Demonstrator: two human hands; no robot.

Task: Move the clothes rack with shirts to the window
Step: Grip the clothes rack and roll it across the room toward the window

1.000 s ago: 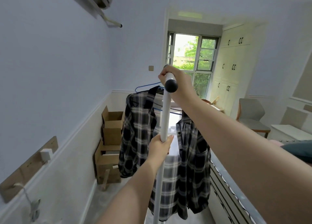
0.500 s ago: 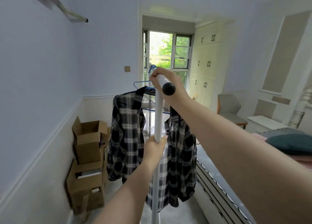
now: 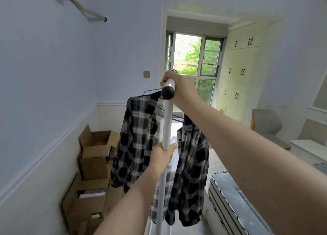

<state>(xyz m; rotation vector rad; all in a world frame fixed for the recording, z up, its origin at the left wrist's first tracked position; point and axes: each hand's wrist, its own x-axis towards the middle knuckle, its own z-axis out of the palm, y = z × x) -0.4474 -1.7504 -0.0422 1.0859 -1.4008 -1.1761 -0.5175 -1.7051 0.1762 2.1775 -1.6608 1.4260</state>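
A white clothes rack with a black end cap stands right in front of me. Its upright pole runs down the middle of the view. My right hand grips the top rail just behind the cap. My left hand is wrapped around the upright pole lower down. Dark plaid shirts hang on blue hangers beyond the pole, one to the left and one to the right. The window is straight ahead at the far end of the room, beyond the rack.
Open cardboard boxes are stacked along the left wall. A mattress edge lies low on the right. A grey chair and white built-in cupboards stand at the far right. Pale floor runs between boxes and mattress toward the window.
The boxes and the window have grown nearer and the view has tilted. Both hands keep the same grip on the rack, and the shirts swing slightly.
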